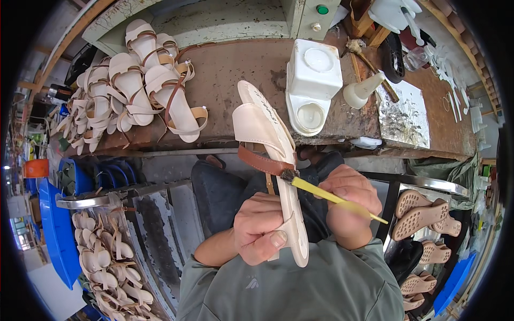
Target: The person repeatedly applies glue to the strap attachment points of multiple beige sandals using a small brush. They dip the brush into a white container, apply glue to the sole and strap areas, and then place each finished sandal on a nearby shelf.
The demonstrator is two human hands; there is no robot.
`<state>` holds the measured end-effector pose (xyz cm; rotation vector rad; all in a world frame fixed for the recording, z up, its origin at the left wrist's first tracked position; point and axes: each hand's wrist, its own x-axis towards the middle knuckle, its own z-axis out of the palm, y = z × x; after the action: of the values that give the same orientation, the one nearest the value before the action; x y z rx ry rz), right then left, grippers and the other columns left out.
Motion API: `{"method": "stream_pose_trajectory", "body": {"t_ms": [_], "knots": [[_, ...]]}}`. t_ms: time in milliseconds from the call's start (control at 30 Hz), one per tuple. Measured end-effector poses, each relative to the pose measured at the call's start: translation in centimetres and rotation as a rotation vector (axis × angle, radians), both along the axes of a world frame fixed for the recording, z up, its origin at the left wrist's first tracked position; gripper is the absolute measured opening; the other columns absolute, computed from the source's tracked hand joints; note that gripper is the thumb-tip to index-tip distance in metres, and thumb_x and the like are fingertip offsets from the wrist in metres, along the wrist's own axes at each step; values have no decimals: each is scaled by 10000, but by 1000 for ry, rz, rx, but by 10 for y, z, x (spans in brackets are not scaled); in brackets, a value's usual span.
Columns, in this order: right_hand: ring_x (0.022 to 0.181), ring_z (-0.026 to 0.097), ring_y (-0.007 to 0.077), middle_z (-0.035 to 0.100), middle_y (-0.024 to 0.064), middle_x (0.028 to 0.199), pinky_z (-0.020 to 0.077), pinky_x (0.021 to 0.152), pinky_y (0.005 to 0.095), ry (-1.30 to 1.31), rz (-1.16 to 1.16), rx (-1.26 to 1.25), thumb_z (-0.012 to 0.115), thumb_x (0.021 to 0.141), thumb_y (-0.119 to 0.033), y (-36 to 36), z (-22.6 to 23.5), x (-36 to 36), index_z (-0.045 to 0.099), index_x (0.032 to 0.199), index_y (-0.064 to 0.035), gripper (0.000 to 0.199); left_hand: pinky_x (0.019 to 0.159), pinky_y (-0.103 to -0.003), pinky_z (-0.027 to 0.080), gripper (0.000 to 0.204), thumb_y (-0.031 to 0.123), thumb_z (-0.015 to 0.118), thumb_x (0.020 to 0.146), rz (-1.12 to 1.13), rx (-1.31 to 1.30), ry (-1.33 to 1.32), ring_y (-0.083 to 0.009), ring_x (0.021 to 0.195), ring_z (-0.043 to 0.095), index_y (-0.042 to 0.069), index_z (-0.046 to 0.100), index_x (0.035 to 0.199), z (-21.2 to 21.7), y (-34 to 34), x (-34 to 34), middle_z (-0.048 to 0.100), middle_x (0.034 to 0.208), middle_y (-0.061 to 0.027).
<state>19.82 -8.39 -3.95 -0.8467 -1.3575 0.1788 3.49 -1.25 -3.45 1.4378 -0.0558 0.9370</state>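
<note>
My left hand (259,230) is closed round the heel part of a beige sandal (257,125), held up on edge over my lap with its toe pointing away from me. A brown strap (263,161) crosses the sandal below its wide beige toe band. In my right hand (350,200) is a yellow-handled brush (316,189). Its dark bristles touch the sandal near the side end of the brown strap. The fingers of my right hand are wrapped round the handle, whose thin tail sticks out to the right.
A pile of beige sandals (126,85) lies on the workbench (225,64) at the far left. A white plastic dispenser (316,85) and a cone-topped bottle (364,91) stand beyond my hands. More sandals (101,257) fill a rack at left; soles (420,214) lie at right.
</note>
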Motion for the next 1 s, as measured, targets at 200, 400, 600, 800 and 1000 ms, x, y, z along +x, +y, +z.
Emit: {"method": "stream_pose_trajectory", "body": {"t_ms": [200,400,600,800,1000], "knots": [[700,665,275,634,157,808,504,523,332,3,12,12,685,737,4,-14,0,-7,584,934,44,225,411,-332,359,198,124,481,703,19,36,-20,-250,414,447,-20,485,566,6,-11,-3,503,550,-131],[693,662,274,634,156,811,503,518,333,10,32,28,679,727,19,-25,1,-12,580,932,46,229,407,-335,359,192,116,483,702,21,58,-22,-249,412,441,-26,489,572,9,-18,-9,500,551,-134],[677,658,268,637,156,804,498,513,322,-3,78,15,683,707,19,-39,4,-16,589,918,48,232,395,-334,337,196,114,485,703,88,51,-69,-246,403,440,-26,489,566,13,-28,-11,490,537,-130],[627,642,245,648,163,762,493,515,312,38,121,38,664,706,12,-51,10,-25,606,883,52,190,392,-329,329,205,110,482,705,70,123,-65,-245,385,430,-26,483,551,16,-27,-21,477,516,-125],[603,627,234,655,174,761,497,523,318,156,202,-52,653,717,-5,-63,14,-30,612,874,57,174,404,-339,352,234,128,483,723,100,89,-137,-245,390,451,-42,494,562,14,-32,-25,499,523,-135]]}}
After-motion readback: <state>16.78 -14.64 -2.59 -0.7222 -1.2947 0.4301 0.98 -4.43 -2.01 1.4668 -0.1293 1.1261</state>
